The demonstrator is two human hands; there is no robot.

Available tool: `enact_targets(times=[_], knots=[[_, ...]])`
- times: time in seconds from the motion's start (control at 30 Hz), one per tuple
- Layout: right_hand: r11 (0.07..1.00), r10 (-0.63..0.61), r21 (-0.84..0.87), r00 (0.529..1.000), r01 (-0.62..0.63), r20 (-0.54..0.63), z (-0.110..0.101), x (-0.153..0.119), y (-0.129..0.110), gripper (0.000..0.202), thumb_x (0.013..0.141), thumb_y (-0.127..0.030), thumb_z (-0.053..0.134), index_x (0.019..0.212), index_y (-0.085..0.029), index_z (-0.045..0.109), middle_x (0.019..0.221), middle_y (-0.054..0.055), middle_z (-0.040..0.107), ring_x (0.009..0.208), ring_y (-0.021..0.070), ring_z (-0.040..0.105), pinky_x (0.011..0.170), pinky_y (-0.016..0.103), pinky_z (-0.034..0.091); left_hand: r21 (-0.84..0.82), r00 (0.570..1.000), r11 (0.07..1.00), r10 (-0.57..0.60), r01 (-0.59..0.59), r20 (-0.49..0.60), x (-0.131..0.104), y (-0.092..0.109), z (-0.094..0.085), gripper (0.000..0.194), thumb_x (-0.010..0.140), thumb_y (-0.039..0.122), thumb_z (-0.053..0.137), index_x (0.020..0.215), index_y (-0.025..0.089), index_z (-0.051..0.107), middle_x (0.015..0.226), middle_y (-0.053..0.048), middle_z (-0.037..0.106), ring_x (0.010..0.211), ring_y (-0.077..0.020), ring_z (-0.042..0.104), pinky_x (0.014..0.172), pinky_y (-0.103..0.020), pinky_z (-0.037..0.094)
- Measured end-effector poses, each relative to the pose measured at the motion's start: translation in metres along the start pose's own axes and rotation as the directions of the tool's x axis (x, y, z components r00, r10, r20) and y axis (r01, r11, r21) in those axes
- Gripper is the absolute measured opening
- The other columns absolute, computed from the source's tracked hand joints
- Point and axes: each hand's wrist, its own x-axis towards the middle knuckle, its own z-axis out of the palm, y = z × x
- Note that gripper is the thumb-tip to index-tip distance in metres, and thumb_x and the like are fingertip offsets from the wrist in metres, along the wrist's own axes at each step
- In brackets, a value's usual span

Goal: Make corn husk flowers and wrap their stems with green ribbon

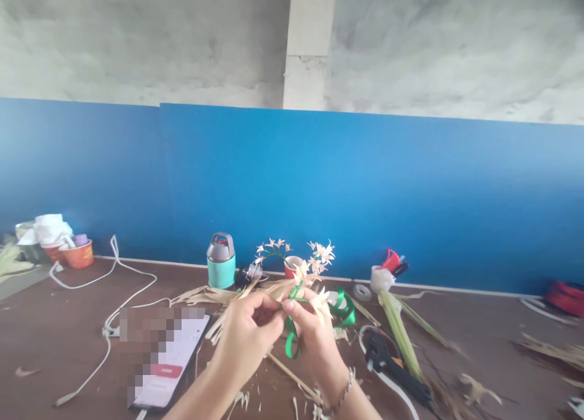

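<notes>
Both hands meet over the table, closed around a handmade flower stem wrapped in green. My right hand (314, 326) pinches it between thumb and fingers, just below a pale star-shaped flower (322, 306). Another pale flower (300, 271) tops the green part. My left hand (255, 326) has its fingertips pinched at the stem's lower part, which is mostly hidden. A green ribbon (292, 342) loops down between the hands, and more green ribbon (347, 310) curls behind my right hand. Beyond them, finished pale flowers (323, 254) rise around a red and white cup (292, 265).
A phone (173, 365) lies left beside a white cable (109, 323). A teal container (221, 268) stands behind dried husk strips (210, 295). On the right are a black glue gun (396, 368), green husks (399, 332) and a tape roll (362, 293). A blue partition (365, 195) borders the table.
</notes>
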Motion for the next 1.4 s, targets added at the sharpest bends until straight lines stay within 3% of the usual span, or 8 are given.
enact_targets(times=[0.2, 0.43, 0.57, 0.7, 0.83, 0.97, 1.17, 1.4], knots=[[0.997, -0.062, 0.054, 0.998, 0.061, 0.024, 0.005, -0.002, 0.0, 0.021, 0.054, -0.026, 0.081, 0.063, -0.019, 0.064, 0.065, 0.0, 0.061, 0.063, 0.0163, 0.056, 0.067, 0.031, 0.047, 0.149, 0.953, 0.966, 0.237, -0.21, -0.19, -0.01, -0.004, 0.006, 0.004, 0.068, 0.018, 0.065, 0.068, 0.022, 0.066, 0.055, 0.002, 0.058, 0.049, -0.0141, 0.05, 0.051, -0.024, 0.037], [0.996, -0.029, 0.087, 0.998, 0.034, -0.054, 0.006, -0.004, 0.005, 0.022, 0.054, -0.026, 0.083, 0.066, -0.018, 0.066, 0.065, 0.0, 0.062, 0.066, 0.0165, 0.056, 0.07, 0.031, 0.046, 0.276, 0.878, 0.885, 0.435, -0.376, -0.2, -0.012, -0.008, 0.005, 0.011, 0.071, 0.017, 0.064, 0.062, 0.023, 0.064, 0.058, 0.0, 0.061, 0.052, -0.0144, 0.051, 0.055, -0.024, 0.037], [0.998, -0.034, 0.052, 0.998, 0.037, -0.048, 0.006, -0.004, 0.006, 0.021, 0.056, -0.026, 0.082, 0.066, -0.017, 0.066, 0.063, 0.001, 0.063, 0.062, 0.0164, 0.056, 0.066, 0.03, 0.046, 0.187, 0.937, 0.951, 0.283, -0.247, -0.202, -0.01, -0.005, 0.006, 0.015, 0.07, 0.02, 0.064, 0.056, 0.022, 0.058, 0.052, 0.002, 0.055, 0.048, -0.0131, 0.048, 0.051, -0.024, 0.036], [0.999, 0.002, 0.046, 1.0, -0.001, -0.03, 0.002, -0.002, 0.005, 0.022, 0.058, -0.026, 0.081, 0.071, -0.016, 0.067, 0.066, 0.002, 0.065, 0.064, 0.0178, 0.058, 0.067, 0.031, 0.047, -0.122, 0.999, 0.992, -0.011, 0.005, -0.045, -0.004, 0.002, 0.006, 0.022, 0.066, 0.025, 0.065, 0.051, 0.02, 0.05, 0.043, 0.006, 0.044, 0.042, -0.0096, 0.037, 0.045, -0.022, 0.029], [1.0, 0.014, 0.014, 0.982, -0.017, 0.189, -0.002, 0.001, -0.005, 0.019, 0.061, -0.026, 0.078, 0.076, -0.017, 0.071, 0.074, 0.003, 0.068, 0.073, 0.0202, 0.061, 0.071, 0.031, 0.047, -0.43, 0.973, 0.874, -0.179, 0.224, 0.144, 0.001, 0.004, 0.002, 0.026, 0.06, 0.027, 0.071, 0.054, 0.019, 0.046, 0.045, 0.009, 0.041, 0.042, -0.0055, 0.027, 0.043, -0.019, 0.02], [1.0, -0.021, 0.013, 0.955, 0.017, 0.297, -0.001, 0.002, -0.01, 0.009, 0.063, -0.023, 0.076, 0.068, -0.017, 0.072, 0.07, 0.003, 0.068, 0.068, 0.0179, 0.06, 0.069, 0.029, 0.046, -0.492, 0.938, 0.804, -0.23, 0.333, 0.26, 0.002, 0.005, -0.001, 0.029, 0.057, 0.024, 0.071, 0.054, 0.02, 0.043, 0.046, 0.01, 0.04, 0.041, -0.0041, 0.022, 0.041, -0.019, 0.016], [1.0, -0.022, 0.014, 0.994, 0.02, 0.104, 0.004, 0.0, 0.002, 0.011, 0.061, -0.022, 0.079, 0.064, -0.015, 0.071, 0.062, 0.001, 0.065, 0.057, 0.0135, 0.054, 0.059, 0.026, 0.045, -0.079, 0.997, 0.994, -0.071, 0.072, 0.024, 0.0, 0.005, 0.002, 0.019, 0.062, 0.019, 0.064, 0.049, 0.019, 0.049, 0.045, 0.006, 0.047, 0.044, -0.0083, 0.04, 0.044, -0.02, 0.031], [0.995, -0.08, 0.062, 0.996, 0.078, 0.036, 0.006, -0.002, 0.007, 0.012, 0.064, -0.021, 0.078, 0.061, -0.016, 0.067, 0.061, -0.001, 0.06, 0.057, 0.0123, 0.05, 0.061, 0.027, 0.044, 0.34, 0.95, 0.908, 0.295, -0.243, -0.107, -0.007, -0.007, 0.006, 0.012, 0.075, 0.019, 0.056, 0.063, 0.019, 0.059, 0.055, 0.002, 0.062, 0.049, -0.0133, 0.056, 0.049, -0.023, 0.041]])
